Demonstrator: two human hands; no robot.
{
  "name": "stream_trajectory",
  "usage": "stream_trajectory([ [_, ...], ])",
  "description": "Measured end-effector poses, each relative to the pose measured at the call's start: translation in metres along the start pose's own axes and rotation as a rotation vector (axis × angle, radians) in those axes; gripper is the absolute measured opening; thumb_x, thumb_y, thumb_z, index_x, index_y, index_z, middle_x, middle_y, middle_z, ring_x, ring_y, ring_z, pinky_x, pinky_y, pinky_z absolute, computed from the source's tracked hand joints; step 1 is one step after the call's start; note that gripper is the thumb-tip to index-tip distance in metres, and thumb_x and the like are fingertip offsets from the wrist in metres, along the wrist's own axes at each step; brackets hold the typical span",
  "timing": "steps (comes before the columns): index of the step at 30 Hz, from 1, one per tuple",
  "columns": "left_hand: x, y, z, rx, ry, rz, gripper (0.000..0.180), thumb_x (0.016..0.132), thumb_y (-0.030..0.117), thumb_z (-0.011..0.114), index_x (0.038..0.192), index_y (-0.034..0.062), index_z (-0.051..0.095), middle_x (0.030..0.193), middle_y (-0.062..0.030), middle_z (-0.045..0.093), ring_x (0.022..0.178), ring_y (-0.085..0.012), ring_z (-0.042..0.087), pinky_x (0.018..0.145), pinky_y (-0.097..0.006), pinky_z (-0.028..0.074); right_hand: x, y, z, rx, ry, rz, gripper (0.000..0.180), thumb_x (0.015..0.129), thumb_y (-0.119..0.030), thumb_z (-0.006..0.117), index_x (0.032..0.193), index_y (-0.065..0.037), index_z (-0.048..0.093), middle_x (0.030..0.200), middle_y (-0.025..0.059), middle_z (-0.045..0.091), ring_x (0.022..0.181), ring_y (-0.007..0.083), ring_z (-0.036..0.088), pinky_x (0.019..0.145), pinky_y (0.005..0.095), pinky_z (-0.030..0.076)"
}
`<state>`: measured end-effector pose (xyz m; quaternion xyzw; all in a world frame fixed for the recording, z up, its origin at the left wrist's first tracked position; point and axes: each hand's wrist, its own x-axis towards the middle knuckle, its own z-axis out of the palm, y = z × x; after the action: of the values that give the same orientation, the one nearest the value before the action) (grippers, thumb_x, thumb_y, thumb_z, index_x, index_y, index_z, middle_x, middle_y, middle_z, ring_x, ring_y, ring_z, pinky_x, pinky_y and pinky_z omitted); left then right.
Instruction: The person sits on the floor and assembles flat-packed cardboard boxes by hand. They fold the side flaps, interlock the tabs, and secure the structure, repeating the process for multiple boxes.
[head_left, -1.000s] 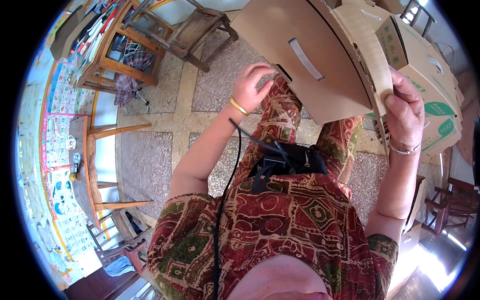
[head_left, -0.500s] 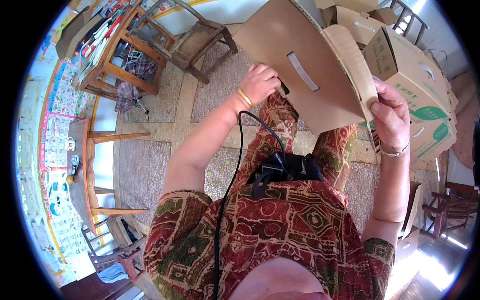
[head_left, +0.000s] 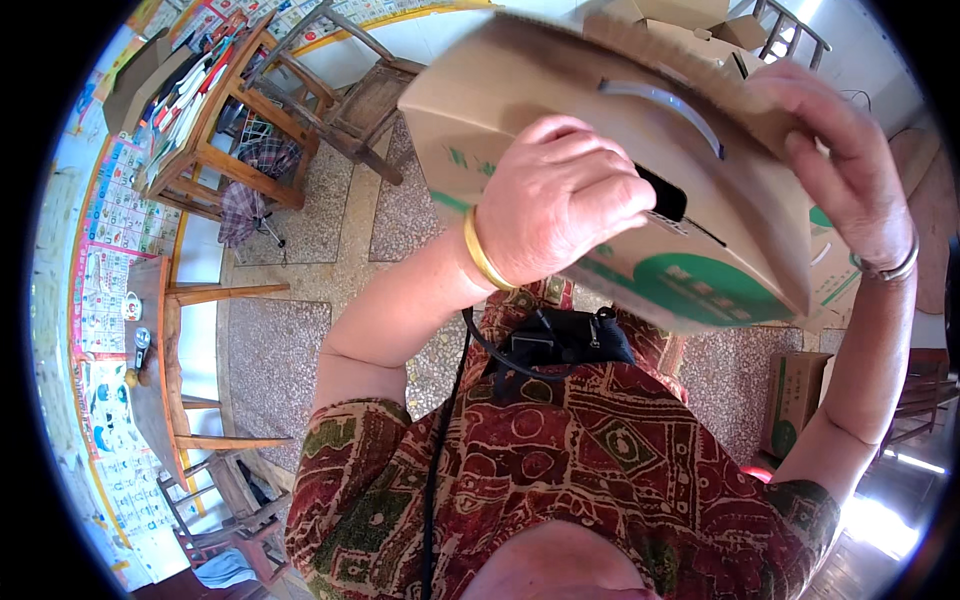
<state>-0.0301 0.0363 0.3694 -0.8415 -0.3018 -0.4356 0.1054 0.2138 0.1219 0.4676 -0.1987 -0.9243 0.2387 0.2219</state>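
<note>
Held box: a brown cardboard box (head_left: 560, 120) is raised in front of the person's chest, tilted, its underside and one side facing the camera; what is inside cannot be seen.
Box markings: a green band and a rounded green patch run along the lower side panel, with small green marks near the left corner; a curved pale slot sits on the upper face.
Handle hole: a dark cut-out opening lies on the side, just beside the left fingertips.
Left hand (head_left: 560, 200): curled, fingers bent against the box side at the handle hole, gripping it; a gold bangle (head_left: 480, 250) circles the wrist.
Right hand (head_left: 850, 170): fingers laid flat over the box's upper right edge, thumb under, clasping the cardboard; a silver bangle (head_left: 895, 268) sits at the wrist.
Other boxes: more brown cardboard boxes (head_left: 690, 25) are stacked behind the held one at the top; a small upright brown box with a green mark (head_left: 795, 400) stands on the floor at the right.
Floor: speckled stone floor (head_left: 270, 350).
Furniture: a wooden table (head_left: 215, 130) at upper left carries stacked flat items; wooden chairs (head_left: 350, 100) stand beside it.
Wall: colourful printed charts (head_left: 105, 250) cover the left wall.
Chest: a black device (head_left: 560, 340) with a cable hangs over the patterned red garment.
</note>
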Motion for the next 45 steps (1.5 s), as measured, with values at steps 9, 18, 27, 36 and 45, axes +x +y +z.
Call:
stream_trajectory([
  [9, 0.004, 0.001, 0.021, -0.073, 0.02, -0.171, 0.036, 0.066, 0.01, 0.071, 0.098, 0.0087, 0.054, 0.073, -0.0043, 0.058, 0.067, -0.0236, 0.057, 0.063, -0.034, 0.044, -0.012, 0.025, 0.058, 0.169, 0.006, 0.065, 0.034, 0.074, 0.002, 0.042, 0.106, 0.001, 0.054, 0.092, 0.0109, 0.057, 0.083, 0.0176, 0.056, 0.076, 0.0275, 0.045],
  [18, -0.003, -0.008, 0.024, 0.012, 0.071, -0.05, 0.041, 0.064, 0.011, 0.074, 0.1, 0.0082, 0.056, 0.084, -0.0064, 0.059, 0.072, -0.0238, 0.056, 0.063, -0.033, 0.044, -0.008, 0.025, 0.051, 0.365, -0.08, 0.225, 0.024, 0.079, -0.006, 0.058, 0.102, 0.001, 0.056, 0.082, 0.0045, 0.056, 0.077, 0.0087, 0.052, 0.07, 0.0241, 0.044],
  [27, 0.001, -0.018, 0.014, 0.246, 0.129, -0.089, 0.066, 0.057, 0.036, 0.077, 0.114, 0.011, 0.054, 0.108, -0.0081, 0.053, 0.095, -0.026, 0.051, 0.085, -0.037, 0.038, -0.005, 0.021, 0.06, 0.215, -0.039, 0.161, 0.021, 0.081, -0.011, 0.058, 0.097, 0.001, 0.056, 0.081, 0.012, 0.056, 0.075, 0.0193, 0.054, 0.07, 0.0301, 0.044],
  [36, 0.018, -0.021, 0.008, 0.1, -0.136, -0.225, 0.058, 0.058, 0.035, 0.077, 0.104, 0.0088, 0.056, 0.097, -0.009, 0.057, 0.087, -0.0283, 0.056, 0.071, -0.034, 0.046, -0.004, 0.025, 0.062, 0.263, -0.074, 0.221, 0.02, 0.08, -0.01, 0.057, 0.096, 0.001, 0.056, 0.081, 0.0133, 0.056, 0.076, 0.0208, 0.054, 0.07, 0.0303, 0.044],
  [45, 0.034, -0.041, 0.01, -0.026, -0.226, -0.254, 0.042, 0.061, 0.033, 0.077, 0.083, 0.0032, 0.059, 0.079, -0.011, 0.057, 0.071, -0.0298, 0.053, 0.065, -0.036, 0.043, 0.003, 0.02, 0.063, -0.037, 0.169, 0.022, 0.019, 0.074, -0.006, 0.059, 0.091, 0.001, 0.057, 0.081, 0.0132, 0.054, 0.078, 0.03, 0.054, 0.068, 0.0353, 0.045],
])
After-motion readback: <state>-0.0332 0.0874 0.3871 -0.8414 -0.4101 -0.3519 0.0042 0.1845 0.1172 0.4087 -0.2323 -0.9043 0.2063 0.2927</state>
